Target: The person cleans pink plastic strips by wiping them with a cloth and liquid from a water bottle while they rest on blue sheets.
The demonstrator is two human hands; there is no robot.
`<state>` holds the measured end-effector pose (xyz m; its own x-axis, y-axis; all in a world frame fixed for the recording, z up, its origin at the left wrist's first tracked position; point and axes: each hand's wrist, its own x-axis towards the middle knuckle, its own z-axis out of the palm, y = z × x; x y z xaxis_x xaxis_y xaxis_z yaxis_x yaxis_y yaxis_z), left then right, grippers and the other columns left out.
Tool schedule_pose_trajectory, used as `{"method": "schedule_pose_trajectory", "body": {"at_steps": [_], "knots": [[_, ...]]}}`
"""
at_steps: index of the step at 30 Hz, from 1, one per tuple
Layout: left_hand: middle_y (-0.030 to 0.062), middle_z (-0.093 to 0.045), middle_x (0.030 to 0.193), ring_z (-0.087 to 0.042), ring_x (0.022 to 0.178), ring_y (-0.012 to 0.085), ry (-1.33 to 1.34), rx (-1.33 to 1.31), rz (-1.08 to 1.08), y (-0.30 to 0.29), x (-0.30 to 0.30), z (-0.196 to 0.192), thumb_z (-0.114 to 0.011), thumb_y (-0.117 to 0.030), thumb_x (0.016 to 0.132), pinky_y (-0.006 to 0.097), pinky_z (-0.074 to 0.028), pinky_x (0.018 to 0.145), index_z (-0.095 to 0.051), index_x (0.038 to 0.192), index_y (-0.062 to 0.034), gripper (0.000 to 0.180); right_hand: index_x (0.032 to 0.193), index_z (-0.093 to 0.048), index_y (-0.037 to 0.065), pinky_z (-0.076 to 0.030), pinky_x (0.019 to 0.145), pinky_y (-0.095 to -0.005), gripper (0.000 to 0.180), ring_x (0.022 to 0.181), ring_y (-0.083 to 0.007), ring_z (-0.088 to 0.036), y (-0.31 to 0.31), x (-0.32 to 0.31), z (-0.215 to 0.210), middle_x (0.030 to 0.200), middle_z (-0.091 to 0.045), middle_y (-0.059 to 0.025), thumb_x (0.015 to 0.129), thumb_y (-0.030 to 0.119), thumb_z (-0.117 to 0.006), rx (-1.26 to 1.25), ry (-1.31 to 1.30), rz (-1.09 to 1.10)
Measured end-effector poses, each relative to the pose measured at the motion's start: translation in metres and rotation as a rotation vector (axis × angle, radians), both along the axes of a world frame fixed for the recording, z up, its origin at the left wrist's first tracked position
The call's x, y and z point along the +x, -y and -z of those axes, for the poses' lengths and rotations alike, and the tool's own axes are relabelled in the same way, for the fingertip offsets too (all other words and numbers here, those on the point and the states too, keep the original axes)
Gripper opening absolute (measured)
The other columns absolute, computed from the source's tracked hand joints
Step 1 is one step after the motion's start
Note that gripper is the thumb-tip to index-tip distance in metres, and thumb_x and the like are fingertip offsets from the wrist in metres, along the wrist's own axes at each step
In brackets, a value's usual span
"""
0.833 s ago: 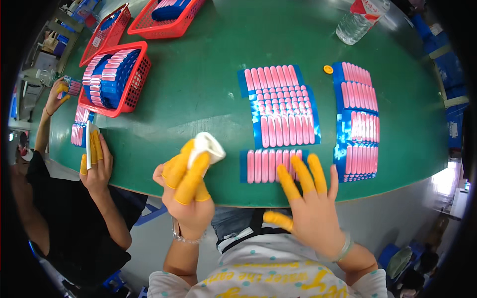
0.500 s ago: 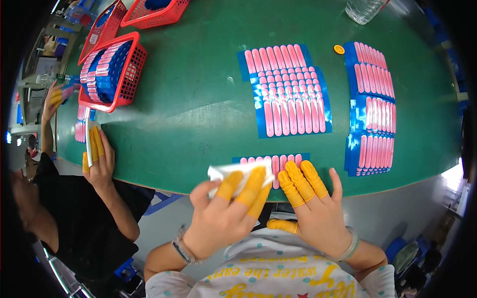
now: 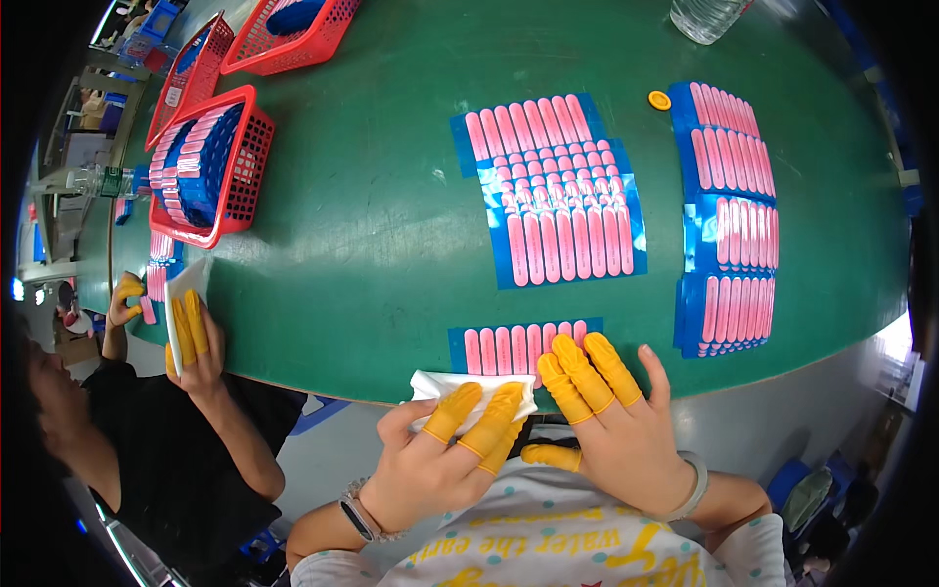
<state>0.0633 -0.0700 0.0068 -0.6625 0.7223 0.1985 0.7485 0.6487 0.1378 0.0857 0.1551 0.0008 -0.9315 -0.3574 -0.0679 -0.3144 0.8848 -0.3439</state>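
My left hand [image 3: 445, 455], with yellow finger cots, grips a folded white cloth [image 3: 460, 388] at the near edge of the green table [image 3: 381, 235]. My right hand [image 3: 611, 421], also with yellow cots, rests its fingertips on the near end of a blue sheet of pink strips [image 3: 518, 346]. A larger group of the same blue sheets with pink strips [image 3: 553, 191] lies in the middle of the table. Another column of them [image 3: 729, 220] lies to the right.
A red basket [image 3: 210, 166] full of pink and blue sheets stands at the left, two more red baskets [image 3: 284, 29] behind it. A person at the left presses a hand [image 3: 196, 338] on a white sheet. A small yellow cap [image 3: 659, 100] and a clear bottle [image 3: 706, 15] sit far back.
My left hand has brought the white cloth down from above the table to its near edge, beside my right hand. The view has tilted toward the table.
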Motion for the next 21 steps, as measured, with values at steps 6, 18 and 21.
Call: {"method": "schedule_pose_trajectory", "body": {"at_steps": [6, 18, 21], "knots": [[0.0003, -0.068, 0.125, -0.063, 0.104, 0.0199, -0.031, 0.04, -0.043, -0.025, -0.052, 0.006, -0.07, -0.019, 0.074, 0.044, -0.032, 0.092, -0.079, 0.097, -0.0179, 0.025, 0.14, -0.056, 0.011, -0.019, 0.115, -0.0575, 0.081, 0.139, -0.0264, -0.044, -0.004, 0.002, 0.005, 0.147, -0.052, -0.0076, 0.08, 0.065, -0.064, 0.001, -0.002, -0.032], [-0.0012, -0.068, 0.122, -0.062, 0.106, 0.0188, 0.063, 0.064, -0.031, -0.019, -0.013, -0.002, -0.071, -0.017, 0.072, 0.043, -0.032, 0.092, -0.079, 0.096, -0.0159, 0.026, 0.138, -0.057, 0.005, -0.028, 0.116, -0.0532, 0.072, 0.136, -0.023, -0.049, -0.018, -0.008, 0.004, 0.145, -0.054, -0.0084, 0.085, 0.051, -0.067, -0.095, -0.01, -0.018], [-0.0002, -0.067, 0.125, -0.062, 0.106, 0.0191, -0.008, -0.023, -0.062, -0.03, -0.033, -0.003, -0.072, -0.018, 0.073, 0.044, -0.031, 0.093, -0.078, 0.099, -0.0143, 0.027, 0.136, -0.058, 0.002, -0.028, 0.116, -0.0546, 0.07, 0.134, -0.0233, -0.05, -0.016, -0.006, 0.002, 0.144, -0.055, -0.0096, 0.086, 0.05, -0.067, -0.087, -0.019, -0.027]]}}
